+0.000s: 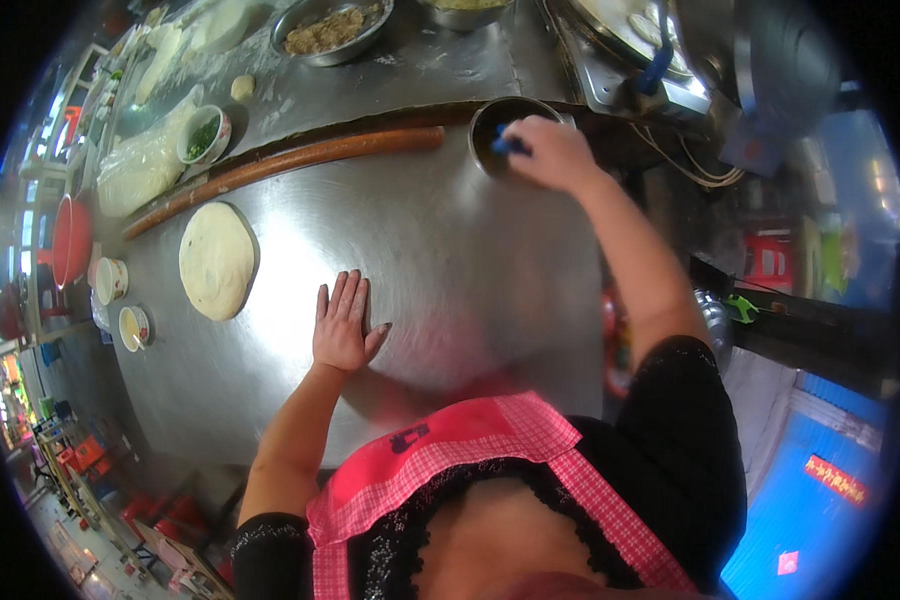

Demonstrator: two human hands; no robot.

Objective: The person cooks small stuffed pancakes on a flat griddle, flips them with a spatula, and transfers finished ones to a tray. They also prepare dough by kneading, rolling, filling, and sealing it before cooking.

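My left hand [343, 322] lies flat, palm down, on the steel worktop [420, 247], fingers slightly spread and holding nothing. At the far right, my right hand [551, 154] grips a blue-handled tool [504, 142] over a round metal bowl [487, 120]. The tool's working end is hidden inside the bowl and blurred, so I cannot tell its kind. To the left of my left hand rests a flattened round of dough [217, 261], apart from it. Along the worktop's far edge lies a long wooden rolling pin [300, 169].
Beyond the pin are a bowl of chopped greens [204, 136], plastic-covered dough [139, 169], a small dough ball [243, 87] and a steel bowl of brown filling [330, 34]. A hot pan [630, 30] stands far right. Two small bowls, one white [112, 280], one patterned [134, 328], sit left.
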